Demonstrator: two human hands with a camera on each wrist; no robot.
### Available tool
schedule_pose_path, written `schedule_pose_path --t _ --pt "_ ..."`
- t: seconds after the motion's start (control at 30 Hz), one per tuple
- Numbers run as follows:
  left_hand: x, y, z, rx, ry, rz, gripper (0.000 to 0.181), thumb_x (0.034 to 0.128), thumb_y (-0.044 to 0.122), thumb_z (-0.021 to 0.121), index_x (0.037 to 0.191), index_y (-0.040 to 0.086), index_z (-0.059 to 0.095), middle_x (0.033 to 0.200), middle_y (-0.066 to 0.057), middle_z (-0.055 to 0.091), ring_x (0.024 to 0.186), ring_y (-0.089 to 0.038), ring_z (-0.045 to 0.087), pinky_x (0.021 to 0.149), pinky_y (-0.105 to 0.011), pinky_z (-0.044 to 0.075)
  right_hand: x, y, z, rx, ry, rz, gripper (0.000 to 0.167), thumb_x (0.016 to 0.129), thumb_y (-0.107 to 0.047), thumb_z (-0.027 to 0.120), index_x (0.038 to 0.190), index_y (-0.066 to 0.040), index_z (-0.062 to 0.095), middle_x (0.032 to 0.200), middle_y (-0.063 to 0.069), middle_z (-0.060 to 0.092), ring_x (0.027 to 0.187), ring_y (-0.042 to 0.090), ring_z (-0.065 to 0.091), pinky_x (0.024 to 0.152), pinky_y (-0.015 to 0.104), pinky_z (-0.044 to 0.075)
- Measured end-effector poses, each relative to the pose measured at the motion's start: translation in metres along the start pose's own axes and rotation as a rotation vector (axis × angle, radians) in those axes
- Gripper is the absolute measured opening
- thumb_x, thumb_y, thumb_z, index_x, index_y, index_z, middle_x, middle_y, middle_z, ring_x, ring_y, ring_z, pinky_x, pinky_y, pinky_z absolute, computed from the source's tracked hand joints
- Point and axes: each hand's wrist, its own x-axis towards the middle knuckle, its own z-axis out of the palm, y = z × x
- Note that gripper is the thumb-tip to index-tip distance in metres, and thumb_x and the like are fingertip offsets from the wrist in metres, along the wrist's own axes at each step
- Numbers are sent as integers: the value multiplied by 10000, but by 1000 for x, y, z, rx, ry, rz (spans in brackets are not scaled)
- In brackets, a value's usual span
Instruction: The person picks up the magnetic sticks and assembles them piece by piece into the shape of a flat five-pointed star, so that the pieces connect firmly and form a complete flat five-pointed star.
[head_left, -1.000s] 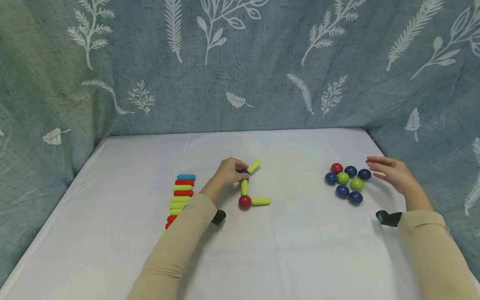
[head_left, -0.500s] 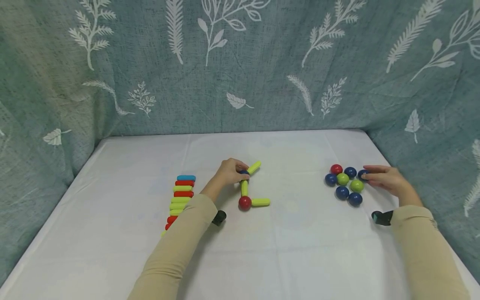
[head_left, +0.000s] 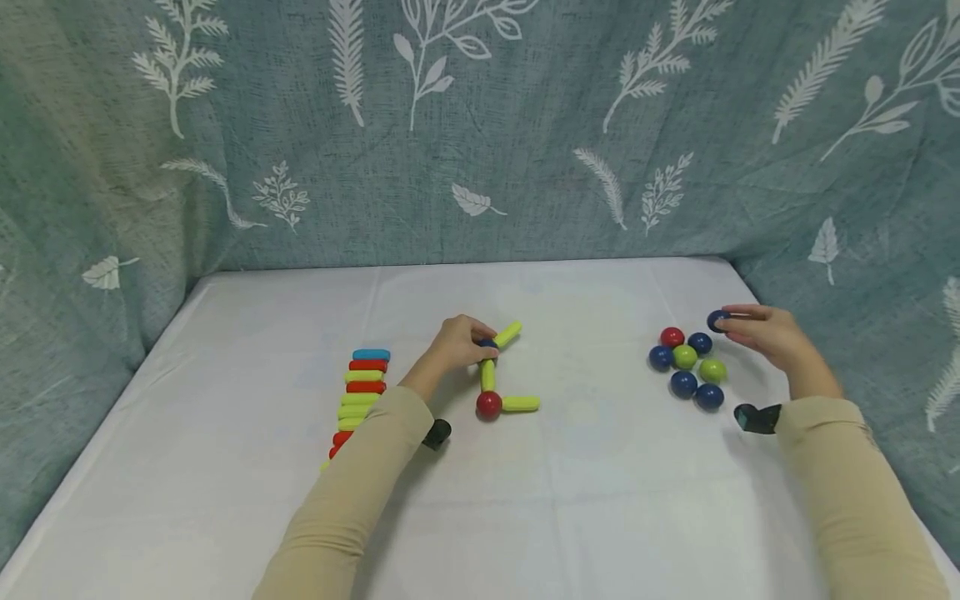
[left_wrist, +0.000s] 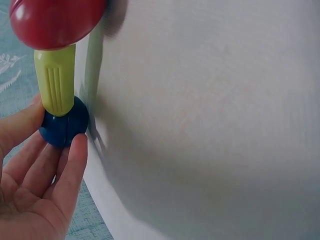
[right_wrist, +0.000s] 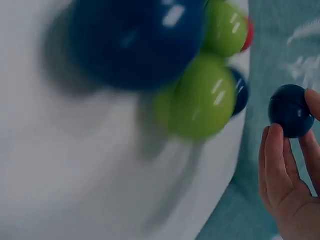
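Observation:
My left hand (head_left: 457, 343) pinches a blue ball (left_wrist: 64, 125) at the far corner of a joined piece. A yellow-green stick (left_wrist: 56, 80) links that ball to a red ball (head_left: 489, 406) nearer me. A second yellow-green stick (head_left: 521, 403) points right from the red ball, and a third yellow-green stick (head_left: 507, 334) slants away from the blue one. At the right, my right hand (head_left: 776, 340) holds a loose blue ball (right_wrist: 291, 111) between thumb and fingers, raised just above the table beside the other balls.
Several loose balls, blue, green and red, sit grouped at the right, among them a green ball (head_left: 712, 371). Left of my left forearm lies a column of blue, red and yellow-green sticks (head_left: 365, 387), partly hidden by the sleeve. A patterned curtain (head_left: 480, 133) hangs behind the white table (head_left: 600, 500).
My right hand has come in from the right, taken hold of the rightmost blue ball and lifted it away from the group. The left hand stays on the joined piece.

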Motion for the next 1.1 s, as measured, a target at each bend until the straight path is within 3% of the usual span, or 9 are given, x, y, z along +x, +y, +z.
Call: schedule_pose_path --t 0.07,0.17,0.23,0.33,0.4,0.57,0.73,1.1 --pt "-1 0 -1 1 0 -7 310 819 138 693 1112 48 652 1095 -108 638 1039 -221 576 860 -302 469 2 -12 12 -7 -53 -44 536 775 -324 731 1237 -136 532 1121 38 572 943 33 573 862 233 458" --pt "-2 1 -2 3 -4 -10 309 817 144 696 1110 54 653 1093 -105 639 1037 -219 577 857 -302 470 -8 -42 41 -56 -132 -105 642 864 -281 638 1375 -6 363 1338 202 397 1046 104 523 949 315 399" --pt "-3 1 -2 1 -12 -15 310 815 149 698 1109 59 653 1089 -108 642 1033 -220 581 853 -305 472 -15 -62 63 -81 -166 -109 664 889 -271 602 1397 25 293 1390 231 316 1048 93 509 981 346 358" --pt "-4 1 -2 6 -24 -18 315 817 158 697 1115 68 649 1090 -111 644 1030 -222 586 853 -313 472 -19 -80 91 -56 -220 -111 618 897 -223 595 1391 20 313 1387 225 334 1018 79 524 985 360 352" --pt "-5 1 -1 7 -29 -20 318 818 162 696 1119 72 646 1091 -113 645 1031 -221 587 858 -318 469 -18 -87 109 -28 -262 -116 588 900 -178 590 1382 27 324 1381 225 340 1062 138 520 990 370 350" --pt "-7 1 0 10 -30 -20 313 821 161 692 1119 74 648 1089 -112 647 1029 -218 589 850 -320 473 -13 -92 155 28 -354 -126 533 893 -86 580 1358 44 355 1363 240 353 1201 313 424 991 392 360" --pt "-7 2 0 34 -27 -8 304 824 156 688 1115 75 654 1084 -116 648 1022 -223 592 843 -318 476 -7 -93 192 15 -372 -120 482 888 -48 574 1331 34 405 1335 234 394 1178 329 449 955 388 403" --pt "-7 3 0 68 -20 -29 296 825 172 690 1112 100 666 1112 -94 639 1053 -219 572 887 -329 453 0 -99 237 -57 -342 -84 435 896 -38 557 1313 20 447 1310 234 429 1146 314 490 906 347 447"
